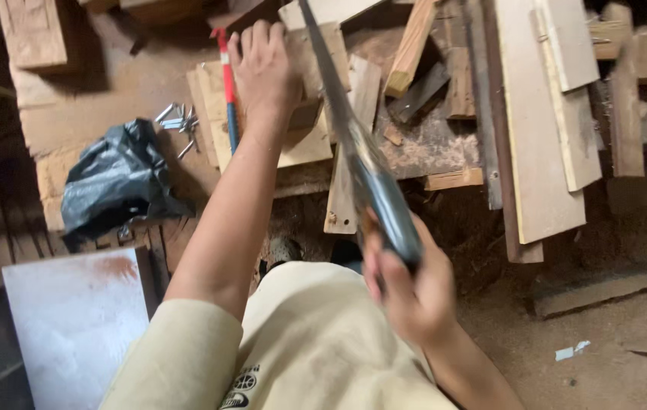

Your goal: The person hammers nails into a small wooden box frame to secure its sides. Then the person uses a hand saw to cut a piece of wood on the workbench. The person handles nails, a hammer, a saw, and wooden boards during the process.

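My left hand [262, 72] presses flat on a pale wooden board [304, 148] lying on the workbench, fingers spread over its far end. My right hand [407, 292] grips the dark handle of a hand saw [354, 137]. Its long grey blade runs up and away across the board, just to the right of my left hand. A narrow plank [346, 193] lies under the blade and hangs over the bench edge.
A red and blue tool handle [227, 91] lies left of my left hand. Loose nails [177, 121] and a black plastic bag [114, 182] sit further left. Several planks and offcuts [543, 114] are piled right. A white panel [73, 319] stands lower left.
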